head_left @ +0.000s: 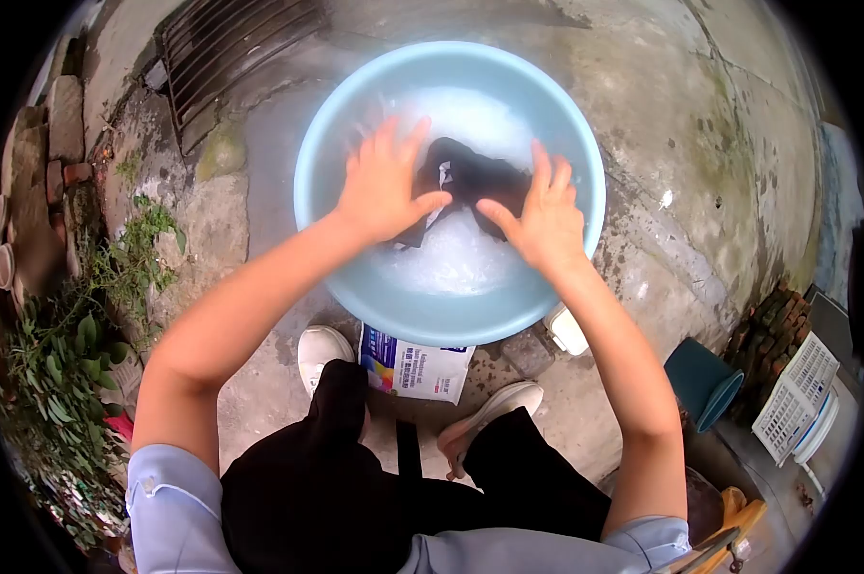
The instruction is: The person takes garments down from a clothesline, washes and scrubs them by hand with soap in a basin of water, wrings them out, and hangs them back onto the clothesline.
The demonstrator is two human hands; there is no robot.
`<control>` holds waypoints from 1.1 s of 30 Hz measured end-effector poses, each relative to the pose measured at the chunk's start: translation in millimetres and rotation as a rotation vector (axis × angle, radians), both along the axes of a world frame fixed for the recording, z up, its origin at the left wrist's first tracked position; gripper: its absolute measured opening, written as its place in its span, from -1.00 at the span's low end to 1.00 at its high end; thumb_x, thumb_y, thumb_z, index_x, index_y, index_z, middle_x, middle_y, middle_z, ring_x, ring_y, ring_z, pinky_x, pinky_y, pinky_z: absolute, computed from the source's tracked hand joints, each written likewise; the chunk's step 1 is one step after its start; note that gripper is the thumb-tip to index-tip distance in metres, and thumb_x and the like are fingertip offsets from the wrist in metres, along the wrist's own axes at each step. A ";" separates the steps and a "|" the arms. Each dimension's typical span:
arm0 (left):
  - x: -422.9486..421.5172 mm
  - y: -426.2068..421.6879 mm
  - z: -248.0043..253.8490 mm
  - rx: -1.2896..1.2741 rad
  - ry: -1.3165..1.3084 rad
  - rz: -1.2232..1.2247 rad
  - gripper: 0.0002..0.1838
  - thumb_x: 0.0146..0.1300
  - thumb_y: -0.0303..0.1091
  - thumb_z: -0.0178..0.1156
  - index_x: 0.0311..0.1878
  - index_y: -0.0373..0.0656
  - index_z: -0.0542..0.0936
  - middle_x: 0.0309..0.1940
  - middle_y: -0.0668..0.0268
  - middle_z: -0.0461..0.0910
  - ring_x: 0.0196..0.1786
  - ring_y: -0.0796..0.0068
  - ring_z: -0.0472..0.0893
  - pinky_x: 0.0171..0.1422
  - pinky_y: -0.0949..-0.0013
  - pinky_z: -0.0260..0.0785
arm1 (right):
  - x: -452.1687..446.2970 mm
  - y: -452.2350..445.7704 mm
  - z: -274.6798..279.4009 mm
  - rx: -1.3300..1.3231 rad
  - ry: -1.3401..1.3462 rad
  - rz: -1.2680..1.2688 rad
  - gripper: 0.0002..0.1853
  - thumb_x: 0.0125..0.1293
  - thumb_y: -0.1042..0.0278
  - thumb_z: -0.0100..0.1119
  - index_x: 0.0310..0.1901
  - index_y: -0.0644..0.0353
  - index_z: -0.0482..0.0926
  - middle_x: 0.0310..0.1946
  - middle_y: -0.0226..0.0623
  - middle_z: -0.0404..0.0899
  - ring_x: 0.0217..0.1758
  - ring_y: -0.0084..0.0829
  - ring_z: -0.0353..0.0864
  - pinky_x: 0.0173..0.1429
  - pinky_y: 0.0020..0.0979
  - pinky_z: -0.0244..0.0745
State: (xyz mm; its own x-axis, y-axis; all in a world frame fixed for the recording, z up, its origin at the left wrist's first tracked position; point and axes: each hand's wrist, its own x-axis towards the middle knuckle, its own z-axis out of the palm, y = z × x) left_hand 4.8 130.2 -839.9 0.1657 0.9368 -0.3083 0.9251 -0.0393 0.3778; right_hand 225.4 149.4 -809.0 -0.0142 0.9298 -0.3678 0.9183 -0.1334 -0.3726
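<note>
A large light-blue basin (pixel 451 325) stands in front of me with whitish, foamy-looking water (pixel 461 258) in it. A dark, wet cloth (pixel 475 172), perhaps a garment, lies in the water with a small pale patch on its left part. Over the cloth's left side is my left hand (pixel 384 182), its fingers spread and slightly blurred. My right hand (pixel 552 210) is at the cloth's right side, fingers apart and thumb pointing inward. Neither hand grips the cloth; whether the thumbs touch it I cannot tell.
A printed detergent-like packet (pixel 416 366) lies between my shoes, against the basin. A white object (pixel 568 330) sits by the basin's lower right. Farther right are a teal bucket (pixel 705 383) and a white slotted basket (pixel 796 397). A metal grate (pixel 226 57) is at upper left, plants (pixel 78 383) left.
</note>
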 end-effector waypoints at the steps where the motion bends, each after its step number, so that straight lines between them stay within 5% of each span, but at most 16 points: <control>1: 8.5 -18.3 -2.4 0.036 0.133 -0.139 0.19 0.01 0.31 0.34 0.57 -0.02 -0.05 0.45 -0.16 0.04 0.44 -0.31 0.13 0.41 -0.43 0.00 | -7.3 -13.1 -8.6 0.050 -0.259 0.282 0.08 0.09 -0.34 0.29 0.48 0.11 0.03 0.39 0.12 0.12 0.18 0.22 0.45 0.20 0.08 0.33; 2: 16.3 -31.4 -9.2 -0.083 0.125 -0.210 0.28 -0.03 0.35 0.35 0.59 0.07 -0.19 0.51 -0.15 -0.09 0.44 -0.37 0.09 0.32 -0.63 -0.12 | -12.8 -22.5 -15.3 0.094 -0.517 0.566 0.15 0.05 -0.37 0.31 0.53 0.05 -0.04 0.42 0.02 0.08 0.25 0.27 0.36 0.29 0.17 0.21; 6: 16.4 -14.9 -26.9 -0.150 0.194 -0.405 0.04 0.11 -0.06 0.34 0.57 0.17 -0.06 0.44 -0.07 0.18 0.42 -0.25 0.19 0.31 -0.51 0.04 | -18.8 0.1 -49.7 0.101 -0.703 0.650 0.16 -0.10 -0.15 0.48 0.52 -0.02 0.06 0.24 -0.26 0.32 0.27 0.09 0.23 0.31 0.06 0.15; 7: 8.9 2.9 -32.2 -0.154 0.089 -0.352 -0.03 0.13 -0.21 0.33 0.56 0.18 0.01 0.40 -0.04 0.27 0.39 -0.18 0.27 0.32 -0.42 0.12 | -13.8 13.7 -51.0 0.091 -0.383 0.508 -0.11 -0.13 -0.01 0.50 0.31 0.05 0.40 0.13 -0.31 0.40 0.21 0.03 0.29 0.28 0.03 0.18; 9: -4.2 33.9 -46.4 -0.089 -0.641 0.101 -0.31 0.14 -0.51 0.15 0.39 0.05 0.31 0.16 0.03 0.54 0.16 0.09 0.57 0.31 0.11 0.39 | -10.8 27.2 -69.7 0.204 0.009 0.229 -0.47 -0.19 0.17 0.51 -0.09 0.07 0.61 0.03 -0.35 0.43 0.15 -0.01 0.31 0.23 0.03 0.22; 12: -12.9 58.7 -28.2 -0.750 -1.493 1.070 -0.61 0.28 -0.28 -0.05 0.15 -0.11 0.52 0.03 0.12 0.63 0.04 0.18 0.65 0.22 0.06 0.50 | -32.5 9.5 -41.4 0.513 0.288 0.346 -0.63 -0.27 0.31 0.48 -0.32 0.08 0.61 0.06 -0.32 0.41 0.18 0.05 0.29 0.27 0.16 0.18; 14: -18.1 53.2 -7.6 -0.786 -1.713 1.007 -0.45 0.35 0.07 -0.08 0.18 -0.14 0.53 0.05 0.09 0.62 0.07 0.13 0.64 0.26 0.04 0.47 | -55.2 -10.2 -12.0 0.618 0.405 0.488 -0.66 -0.29 0.35 0.46 -0.37 0.01 0.57 0.26 -0.34 0.34 0.37 0.17 0.15 0.37 0.53 -0.19; 16: -31.2 42.3 -15.6 -1.137 -1.999 0.723 -0.13 0.25 0.50 -0.08 0.25 -0.14 0.49 0.11 0.05 0.59 0.15 0.08 0.59 0.34 0.01 0.40 | -73.1 -17.8 17.4 0.639 0.430 0.609 -0.69 -0.29 0.32 0.48 -0.48 0.00 0.51 0.34 -0.42 0.33 0.47 0.17 0.06 0.36 0.59 -0.22; 18: -19.8 37.9 0.0 -1.145 -1.794 0.808 -0.03 0.10 0.63 -0.07 0.19 -0.11 0.52 0.06 0.05 0.61 0.09 0.12 0.62 0.26 0.04 0.46 | -78.7 -16.8 29.4 0.639 0.466 0.701 -0.67 -0.32 0.29 0.50 -0.52 0.03 0.48 0.30 -0.44 0.39 0.44 0.14 0.14 0.28 0.59 -0.06; 20: -21.5 37.9 6.6 -1.303 -1.853 0.596 -0.26 0.24 0.46 0.02 0.04 -0.09 0.58 -0.16 0.20 0.67 -0.10 0.30 0.68 0.05 0.27 0.56 | -81.6 -16.5 35.5 0.714 0.512 0.744 -0.65 -0.39 0.29 0.49 -0.52 0.08 0.49 0.10 -0.34 0.55 0.24 0.06 0.41 0.13 0.31 0.34; 21: -19.3 37.1 10.3 -1.302 -1.851 0.596 -0.26 0.24 0.46 0.02 0.04 -0.09 0.58 -0.16 0.20 0.67 -0.10 0.30 0.68 0.05 0.27 0.56 | -83.1 -17.1 34.3 0.715 0.513 0.743 -0.65 -0.39 0.29 0.49 -0.52 0.08 0.49 0.10 -0.34 0.55 0.24 0.06 0.41 0.13 0.31 0.34; 23: -3.2 33.5 40.6 -1.051 -1.509 0.745 -0.56 0.39 0.14 0.08 -0.06 -0.06 0.58 -0.28 0.32 0.65 -0.21 0.45 0.67 -0.09 0.42 0.55 | -85.9 -13.2 30.9 0.801 0.653 0.552 -0.65 -0.41 0.33 0.45 -0.50 0.12 0.51 -0.12 -0.21 0.61 -0.01 0.00 0.54 -0.05 -0.05 0.48; 25: -1.5 26.2 43.1 -0.736 -1.560 0.501 -0.83 0.44 -0.37 0.00 -0.04 -0.14 0.56 -0.18 0.33 0.59 -0.13 0.60 0.58 -0.10 0.42 0.47 | -82.5 0.0 34.4 0.830 0.727 0.500 -0.66 -0.35 0.41 0.39 -0.40 0.21 0.57 -0.34 -0.17 0.57 -0.29 -0.10 0.52 -0.20 -0.26 0.47; 28: 12.9 21.3 49.2 -0.839 -1.476 0.911 -0.62 0.49 -0.13 -0.14 0.05 -0.24 0.49 -0.19 0.21 0.57 -0.16 0.38 0.58 -0.15 0.31 0.50 | -75.3 12.5 31.0 0.567 0.800 0.341 -0.72 -0.07 0.41 0.40 -0.28 0.28 0.62 -0.39 -0.20 0.57 -0.31 -0.26 0.57 -0.19 -0.38 0.49; 31: 24.9 7.6 31.0 -0.709 -1.292 0.909 -0.47 0.50 -0.02 -0.22 0.08 -0.35 0.48 -0.24 0.10 0.63 -0.25 0.20 0.64 -0.24 0.13 0.47 | -53.7 26.2 30.1 -0.056 1.052 -0.065 -0.69 0.08 0.32 0.33 -0.17 0.32 0.63 -0.28 -0.25 0.65 -0.23 -0.42 0.62 -0.15 -0.41 0.52; 33: 8.9 11.2 35.8 -0.395 -0.690 0.349 -0.43 0.36 0.04 -0.04 0.09 -0.36 0.47 -0.44 0.00 0.64 -0.25 0.04 0.65 -0.03 0.08 0.44 | -32.7 44.2 32.9 -0.306 0.787 -0.165 -0.65 0.10 0.26 0.31 -0.14 0.34 0.63 -0.25 -0.21 0.66 -0.21 -0.41 0.63 -0.12 -0.41 0.53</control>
